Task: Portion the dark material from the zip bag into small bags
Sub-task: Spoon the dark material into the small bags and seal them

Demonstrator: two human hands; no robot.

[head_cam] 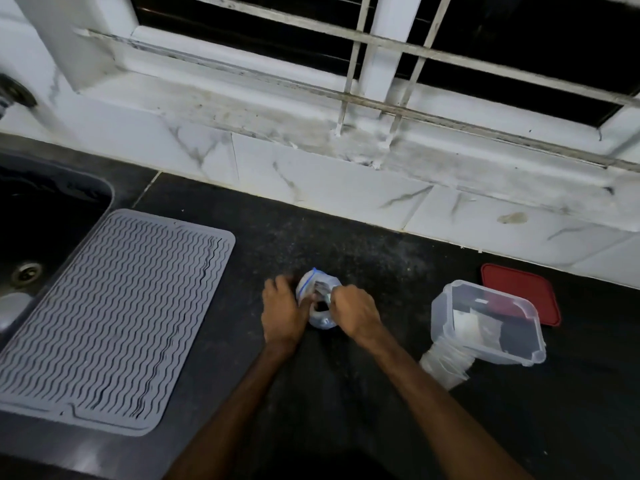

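From the head camera I see both hands meeting on the dark counter (363,244), with the zip bag (320,322) standing between them. My left hand (282,311) wraps the bag's left side, fingers curled round the plastic just under its blue zip strip. My right hand (353,313) comes in from the other side, its fingers bent and pinching the bag's crumpled mouth; I cannot tell whether it grips anything besides the bag. A patch of the dark material (322,306) shows through the plastic in the gap between the two hands.

To the right of my right hand, well apart from it, a clear container (446,306) lies open, and a red lid (516,285) lies flat just behind it. A bundle of clear plastic (445,367) touches the container's near corner. To the left of my left hand lies a grey ribbed mat (114,317), and beyond the mat sits the sink (45,216).
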